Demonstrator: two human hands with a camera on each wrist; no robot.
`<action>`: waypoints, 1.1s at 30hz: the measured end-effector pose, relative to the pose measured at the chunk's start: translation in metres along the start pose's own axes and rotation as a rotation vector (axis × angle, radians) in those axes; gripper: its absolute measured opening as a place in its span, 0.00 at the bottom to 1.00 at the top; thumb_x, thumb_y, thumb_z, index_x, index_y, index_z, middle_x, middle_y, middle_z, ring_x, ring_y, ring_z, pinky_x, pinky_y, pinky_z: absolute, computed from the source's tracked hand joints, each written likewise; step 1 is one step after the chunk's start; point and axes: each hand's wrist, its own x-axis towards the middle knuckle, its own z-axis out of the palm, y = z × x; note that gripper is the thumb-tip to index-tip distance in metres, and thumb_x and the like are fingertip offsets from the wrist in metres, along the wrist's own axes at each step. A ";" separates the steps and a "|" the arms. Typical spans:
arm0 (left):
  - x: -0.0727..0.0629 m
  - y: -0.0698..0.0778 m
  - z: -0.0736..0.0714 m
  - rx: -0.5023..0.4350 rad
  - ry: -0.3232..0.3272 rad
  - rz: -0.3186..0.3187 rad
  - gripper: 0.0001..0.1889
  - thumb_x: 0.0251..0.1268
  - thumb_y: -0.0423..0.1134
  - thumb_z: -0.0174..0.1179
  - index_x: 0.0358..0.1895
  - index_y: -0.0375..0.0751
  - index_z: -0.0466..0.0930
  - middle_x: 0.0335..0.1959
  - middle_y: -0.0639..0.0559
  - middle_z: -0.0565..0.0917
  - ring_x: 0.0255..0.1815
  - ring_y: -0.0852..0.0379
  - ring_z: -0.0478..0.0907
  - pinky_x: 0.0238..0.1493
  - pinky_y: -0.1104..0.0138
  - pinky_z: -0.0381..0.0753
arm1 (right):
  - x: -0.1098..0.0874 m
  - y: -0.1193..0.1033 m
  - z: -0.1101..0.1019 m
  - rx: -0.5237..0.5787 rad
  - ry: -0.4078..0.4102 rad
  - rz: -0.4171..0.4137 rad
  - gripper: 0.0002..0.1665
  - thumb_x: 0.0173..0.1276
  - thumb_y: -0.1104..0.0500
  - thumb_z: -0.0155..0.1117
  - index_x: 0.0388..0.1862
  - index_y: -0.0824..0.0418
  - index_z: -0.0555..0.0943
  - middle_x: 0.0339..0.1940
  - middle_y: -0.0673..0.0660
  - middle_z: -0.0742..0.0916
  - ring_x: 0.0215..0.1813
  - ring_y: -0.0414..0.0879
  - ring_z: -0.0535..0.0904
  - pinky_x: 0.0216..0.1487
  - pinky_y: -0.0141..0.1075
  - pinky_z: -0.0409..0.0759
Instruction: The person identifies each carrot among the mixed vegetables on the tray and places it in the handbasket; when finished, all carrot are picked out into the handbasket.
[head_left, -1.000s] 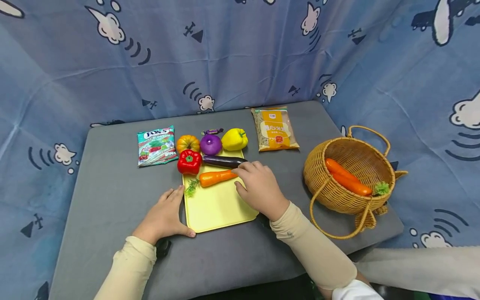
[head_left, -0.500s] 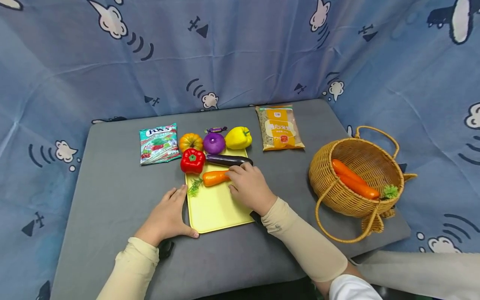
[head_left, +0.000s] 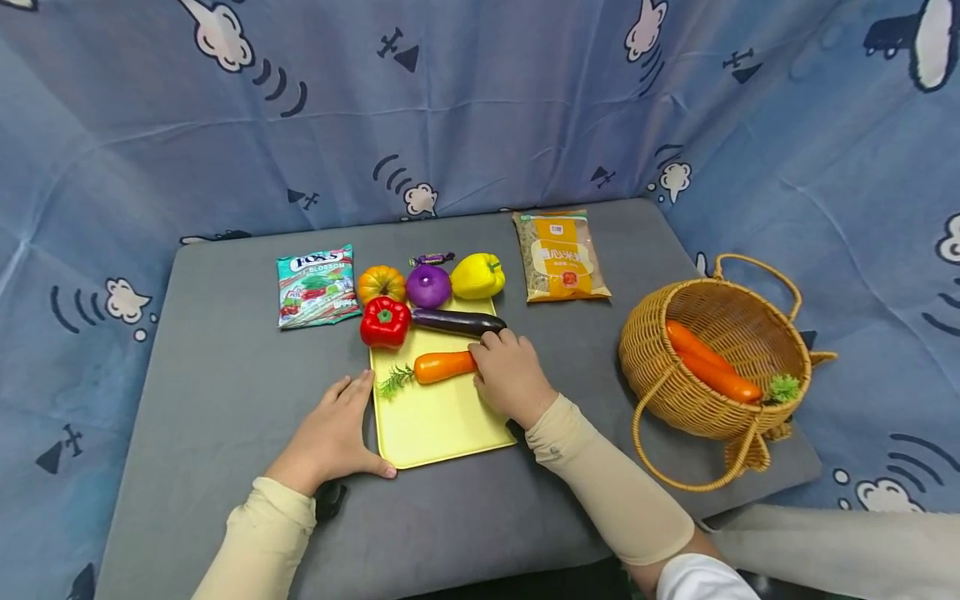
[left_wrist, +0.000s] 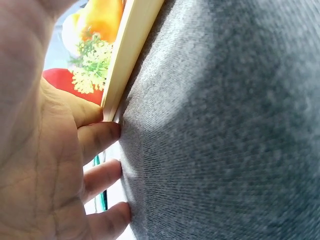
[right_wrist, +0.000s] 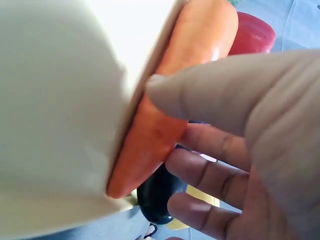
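Note:
On the yellow tray (head_left: 427,425) lies an orange carrot (head_left: 441,367) with green leaves pointing left. My right hand (head_left: 513,379) pinches its right end, thumb on one side and fingers on the other, as the right wrist view shows of the carrot (right_wrist: 165,110). My left hand (head_left: 330,433) rests at the tray's left side with fingers spread; the thumb is at the near corner and the fingertips touch the tray wall (left_wrist: 125,55). Behind the carrot, a dark eggplant (head_left: 457,322) lies along the tray's far part. A red bell pepper (head_left: 385,323) sits at its far left.
Further back are a small pumpkin (head_left: 381,285), a purple onion (head_left: 428,287), a yellow pepper (head_left: 477,277) and a wrapped candy (head_left: 432,259). A teal candy bag (head_left: 318,287) lies left, a grain bag (head_left: 562,257) right. A wicker basket (head_left: 652,367) holding carrots stands on the right.
My right hand first moved left over the carrot, then drew it slightly right and nearer me, away from the eggplant. My left hand has stayed at the tray's side.

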 end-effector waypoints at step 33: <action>-0.001 0.001 0.001 0.006 0.007 -0.005 0.79 0.34 0.71 0.85 0.86 0.30 0.49 0.85 0.35 0.58 0.82 0.29 0.52 0.74 0.34 0.64 | -0.038 0.017 0.005 0.029 0.024 -0.020 0.15 0.66 0.47 0.81 0.45 0.53 0.92 0.38 0.53 0.87 0.40 0.53 0.81 0.40 0.50 0.81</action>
